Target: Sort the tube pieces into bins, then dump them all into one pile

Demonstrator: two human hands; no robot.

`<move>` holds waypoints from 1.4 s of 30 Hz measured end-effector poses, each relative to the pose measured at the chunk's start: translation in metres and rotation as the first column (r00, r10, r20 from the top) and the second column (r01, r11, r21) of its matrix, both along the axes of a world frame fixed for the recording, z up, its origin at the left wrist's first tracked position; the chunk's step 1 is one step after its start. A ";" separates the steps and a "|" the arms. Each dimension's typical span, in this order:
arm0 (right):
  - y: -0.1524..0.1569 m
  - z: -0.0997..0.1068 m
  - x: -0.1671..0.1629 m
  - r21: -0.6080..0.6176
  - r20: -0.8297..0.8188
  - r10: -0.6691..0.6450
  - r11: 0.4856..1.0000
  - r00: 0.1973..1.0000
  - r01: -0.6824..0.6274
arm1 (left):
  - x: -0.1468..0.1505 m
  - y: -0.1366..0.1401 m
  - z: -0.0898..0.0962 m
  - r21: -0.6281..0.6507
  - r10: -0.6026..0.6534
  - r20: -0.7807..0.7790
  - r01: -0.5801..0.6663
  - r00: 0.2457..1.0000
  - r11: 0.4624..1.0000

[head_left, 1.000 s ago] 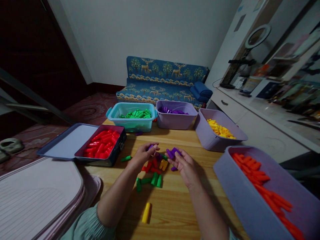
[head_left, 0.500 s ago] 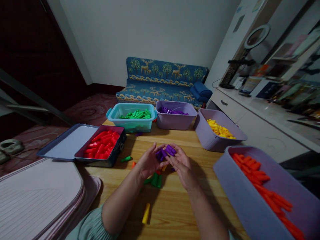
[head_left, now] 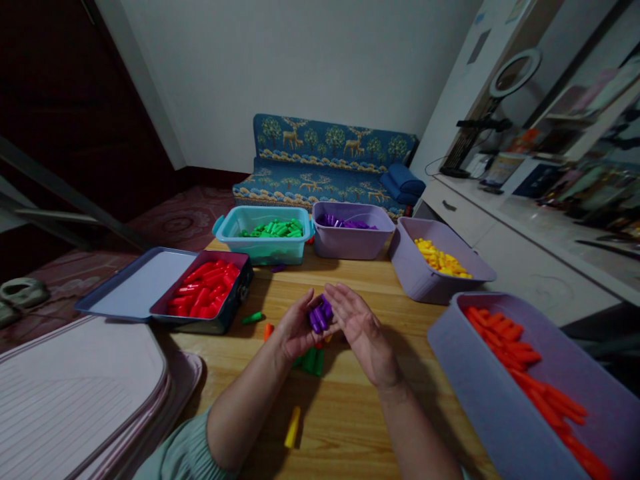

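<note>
Several short purple plastic tubes (head_left: 321, 315) lie together in the cupped palm of my left hand (head_left: 297, 328), above the middle of the table. My right hand (head_left: 363, 330) is close on the right, palm turned inward, its fingers stretched out and no tube in it. Its fingertips come near the purple tubes; whether they touch is hard to tell. Under my hands, green tubes (head_left: 313, 362) lie on the wooden table (head_left: 350, 420), partly hidden. An orange tube (head_left: 269, 331) and a green tube (head_left: 252, 318) rest left of my left wrist.
Around the table stand a case of red tubes (head_left: 245, 293), a turquoise bin of green ones (head_left: 273, 252), and lilac bins with purple (head_left: 350, 245), yellow (head_left: 415, 273) and orange ones (head_left: 465, 373). A yellow tube (head_left: 293, 427) lies near the front. Behind is a patterned sofa (head_left: 320, 180).
The purple tubes that lay in my right hand are now gathered with the others in my left palm. My right hand has turned inward with its fingers straightened.
</note>
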State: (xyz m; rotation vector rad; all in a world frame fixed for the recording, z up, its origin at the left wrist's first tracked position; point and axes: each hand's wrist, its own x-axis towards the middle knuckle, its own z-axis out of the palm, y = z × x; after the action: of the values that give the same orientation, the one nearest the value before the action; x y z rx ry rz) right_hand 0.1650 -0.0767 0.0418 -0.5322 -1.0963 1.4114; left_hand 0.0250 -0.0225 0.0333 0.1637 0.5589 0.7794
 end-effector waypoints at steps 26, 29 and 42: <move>0.019 -0.031 0.021 0.077 0.573 -0.530 0.795 0.626 0.602 | -0.011 0.004 0.002 0.110 -0.086 -0.031 0.089 0.996 0.990; 0.022 -0.040 0.022 0.018 0.620 -0.458 0.820 0.637 0.572 | -0.009 0.007 0.004 0.018 0.083 -0.069 -0.081 0.994 0.997; 0.019 -0.045 0.017 0.082 0.696 -0.379 0.886 0.610 0.457 | -0.009 0.008 -0.002 0.083 0.080 -0.147 -0.068 0.986 0.994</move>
State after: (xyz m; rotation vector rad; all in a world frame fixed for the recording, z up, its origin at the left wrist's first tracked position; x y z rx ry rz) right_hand 0.1818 -0.0574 -0.0034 -1.3970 -1.3661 0.8364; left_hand 0.0158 -0.0144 0.0317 0.2763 0.6805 0.8667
